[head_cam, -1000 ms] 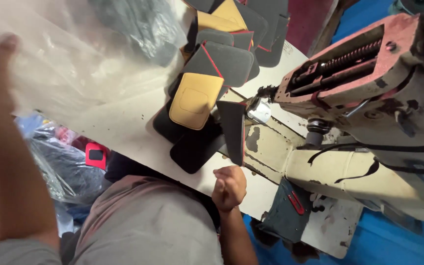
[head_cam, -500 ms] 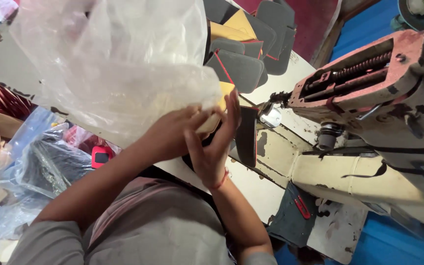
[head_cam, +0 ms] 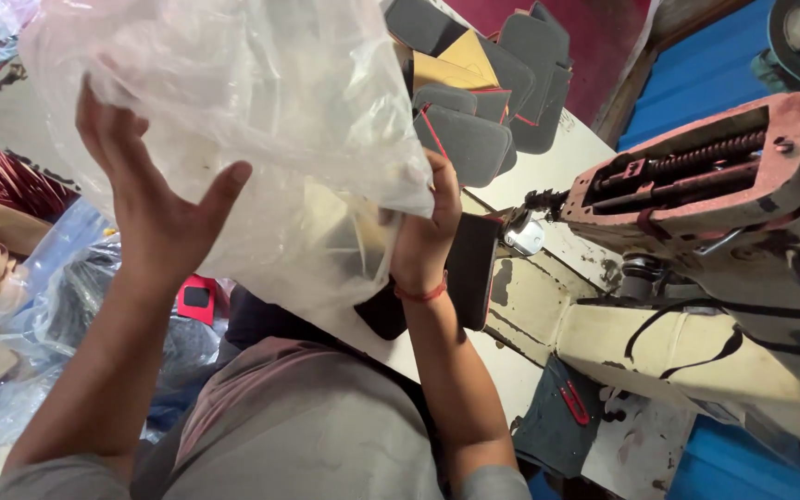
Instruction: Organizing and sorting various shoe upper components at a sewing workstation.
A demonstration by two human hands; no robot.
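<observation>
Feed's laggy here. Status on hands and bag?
Left hand flat against clear bag, holding it up. Right hand at bag's lower edge, grip hidden. Grey pieces stacked behind.

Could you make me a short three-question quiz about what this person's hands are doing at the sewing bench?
1. True or false: the left hand presses against the clear crinkled plastic bag.
2. The right hand is at the bag's: A) top B) lower edge C) nowhere near.
3. What colour is the thin band on the right wrist?

Key: 1 true; 2 B; 3 red.
</observation>
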